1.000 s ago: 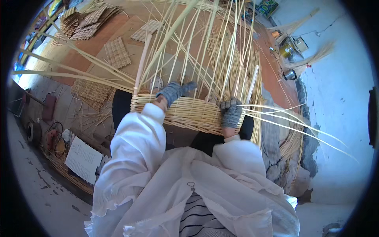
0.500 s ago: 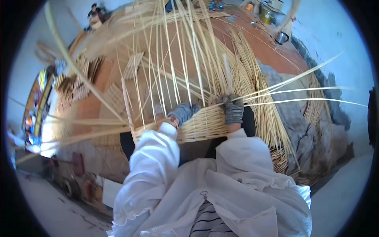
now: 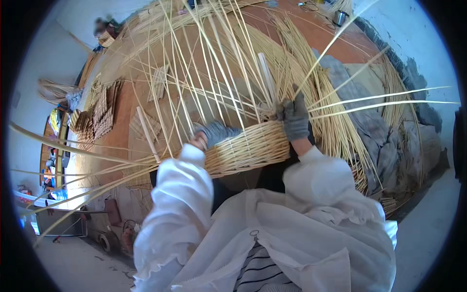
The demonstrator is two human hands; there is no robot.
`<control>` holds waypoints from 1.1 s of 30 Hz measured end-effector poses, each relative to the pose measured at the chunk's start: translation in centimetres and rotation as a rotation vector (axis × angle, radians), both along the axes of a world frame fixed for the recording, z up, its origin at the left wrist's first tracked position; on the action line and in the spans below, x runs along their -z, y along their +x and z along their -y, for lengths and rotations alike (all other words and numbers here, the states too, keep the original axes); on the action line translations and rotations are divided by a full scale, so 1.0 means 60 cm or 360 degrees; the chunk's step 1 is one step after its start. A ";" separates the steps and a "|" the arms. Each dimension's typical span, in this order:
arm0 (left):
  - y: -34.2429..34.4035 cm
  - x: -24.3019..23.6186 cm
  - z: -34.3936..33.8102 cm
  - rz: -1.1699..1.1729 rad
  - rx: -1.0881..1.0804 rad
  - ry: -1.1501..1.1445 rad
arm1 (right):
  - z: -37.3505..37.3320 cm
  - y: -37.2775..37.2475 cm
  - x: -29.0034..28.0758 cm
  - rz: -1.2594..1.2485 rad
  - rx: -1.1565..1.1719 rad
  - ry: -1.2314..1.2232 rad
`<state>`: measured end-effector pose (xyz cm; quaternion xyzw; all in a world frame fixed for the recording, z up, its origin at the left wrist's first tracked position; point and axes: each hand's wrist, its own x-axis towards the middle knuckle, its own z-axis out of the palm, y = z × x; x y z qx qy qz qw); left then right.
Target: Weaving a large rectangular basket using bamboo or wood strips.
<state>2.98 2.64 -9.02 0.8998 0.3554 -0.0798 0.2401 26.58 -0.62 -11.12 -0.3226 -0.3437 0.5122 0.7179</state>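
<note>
A partly woven wicker basket point(image 3: 250, 150) of pale rods rests across my lap, its near wall tightly woven. Tall thin stakes point(image 3: 206, 73) rise from it, and a thicker pale stick point(image 3: 266, 78) stands at its right corner. My left hand point(image 3: 217, 135), in a grey glove, grips the top of the wall, its fingertips partly hidden. At the right corner my gloved right hand point(image 3: 294, 119) is closed on a willow rod point(image 3: 335, 39) that slants up to the right. Other loose rods point(image 3: 379, 102) stick out rightward beside that hand.
A large bundle of rods point(image 3: 335, 131) lies right of the basket, beside a grey cloth point(image 3: 382, 146). Woven pieces point(image 3: 104, 114) lie at the left. Long rods point(image 3: 87, 166) jut out leftward from the basket. A metal kettle point(image 3: 340, 18) stands far right; a person point(image 3: 107, 31) is far left.
My right hand has moved a little up and outward, and one rod by it has swung up steeply. The left hand has shifted slightly left. The view has shifted, with more of the woven wall showing.
</note>
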 end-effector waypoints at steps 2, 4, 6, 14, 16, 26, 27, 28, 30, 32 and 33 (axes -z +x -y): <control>0.016 -0.031 -0.058 0.0477 -0.1011 -0.0444 | -0.020 0.017 -0.011 -0.0180 -0.0149 0.0119; 0.017 0.012 -0.114 0.0519 -0.1299 0.0067 | -0.002 -0.014 -0.038 -0.0375 -0.0372 0.0241; 0.083 -0.017 -0.102 0.0210 -0.1541 0.0186 | 0.035 -0.027 -0.087 0.0883 -0.0757 0.0235; 0.152 0.001 0.021 0.0424 -0.1038 0.0258 | -0.010 0.094 -0.022 -0.0013 -0.0046 -0.0296; 0.142 0.055 0.010 0.0765 -0.0695 0.0066 | -0.039 0.087 -0.032 0.0163 -0.0196 -0.0195; 0.231 0.054 0.097 0.0341 -0.1500 0.0676 | -0.110 0.043 -0.096 0.3126 0.0960 0.0456; 0.228 0.056 0.127 0.0408 -0.1329 0.1060 | -0.077 0.052 -0.102 0.3402 0.0536 0.0362; 0.223 0.049 0.140 0.0375 -0.1341 0.1058 | -0.033 0.052 -0.103 0.3345 -0.0163 -0.0004; 0.203 0.039 0.143 0.0331 -0.1007 0.0881 | 0.008 0.064 -0.050 0.3263 -0.0311 0.0147; 0.204 0.053 0.133 0.0397 -0.0945 0.0980 | 0.006 0.068 -0.080 0.2984 -0.0574 -0.0309; 0.196 0.057 0.129 0.0504 -0.0846 0.1086 | -0.009 0.073 -0.070 0.3021 -0.0495 -0.0293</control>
